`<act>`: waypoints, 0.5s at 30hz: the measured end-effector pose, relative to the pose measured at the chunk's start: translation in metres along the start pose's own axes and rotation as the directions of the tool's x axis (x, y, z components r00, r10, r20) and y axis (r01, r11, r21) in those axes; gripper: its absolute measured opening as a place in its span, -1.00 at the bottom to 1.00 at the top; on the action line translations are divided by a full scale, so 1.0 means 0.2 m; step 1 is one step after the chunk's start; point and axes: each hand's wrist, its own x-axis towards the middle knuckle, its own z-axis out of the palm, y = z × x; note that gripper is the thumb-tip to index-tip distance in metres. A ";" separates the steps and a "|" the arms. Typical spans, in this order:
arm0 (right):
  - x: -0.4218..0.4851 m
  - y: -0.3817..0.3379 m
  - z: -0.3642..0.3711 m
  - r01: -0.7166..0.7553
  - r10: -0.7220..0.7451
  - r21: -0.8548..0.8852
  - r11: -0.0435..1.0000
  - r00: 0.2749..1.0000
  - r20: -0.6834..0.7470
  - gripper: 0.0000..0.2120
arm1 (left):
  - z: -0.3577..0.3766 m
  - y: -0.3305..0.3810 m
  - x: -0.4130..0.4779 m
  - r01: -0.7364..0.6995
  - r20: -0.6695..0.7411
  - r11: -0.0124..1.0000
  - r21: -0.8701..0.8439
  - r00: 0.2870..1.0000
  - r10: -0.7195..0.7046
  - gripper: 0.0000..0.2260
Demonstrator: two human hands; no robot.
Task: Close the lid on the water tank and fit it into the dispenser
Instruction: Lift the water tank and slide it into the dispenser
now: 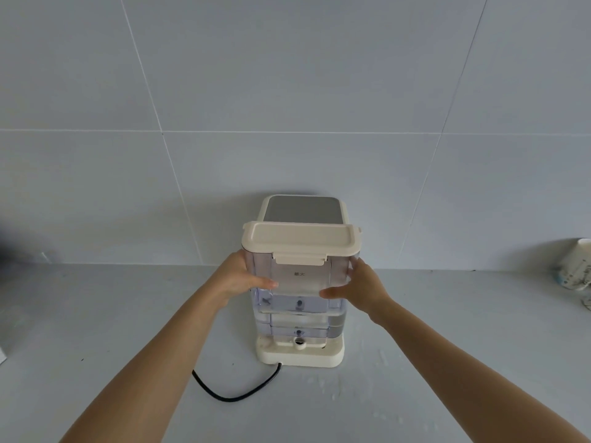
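The clear water tank point(299, 282) stands upright over the cream dispenser's base point(300, 354), partly filled with water. Its cream lid point(300, 239) lies flat on top with the front latch down. My left hand point(243, 278) grips the tank's left side and my right hand point(355, 287) grips its right side, thumbs on the front face. Behind the tank rises the dispenser body with a grey top panel point(302, 208). Whether the tank's bottom rests fully on the base I cannot tell.
A black power cord point(236, 391) curls from the dispenser's base across the grey counter toward me. A patterned white cup point(577, 270) stands at the far right by the tiled wall. Water drops dot the counter to the right of the base.
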 end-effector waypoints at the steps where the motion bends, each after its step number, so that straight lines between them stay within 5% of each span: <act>1: 0.00 0.01 0.00 0.001 -0.001 -0.002 1.000 1.000 -0.001 -0.26 | 0.00 -0.01 0.00 0.003 0.005 1.000 -0.001 1.000 -0.003 -0.40; 15: -0.01 0.09 0.06 -0.025 0.025 0.022 0.999 1.000 0.002 -0.17 | 0.05 -0.14 0.03 0.012 0.010 1.000 0.005 1.000 -0.012 -0.40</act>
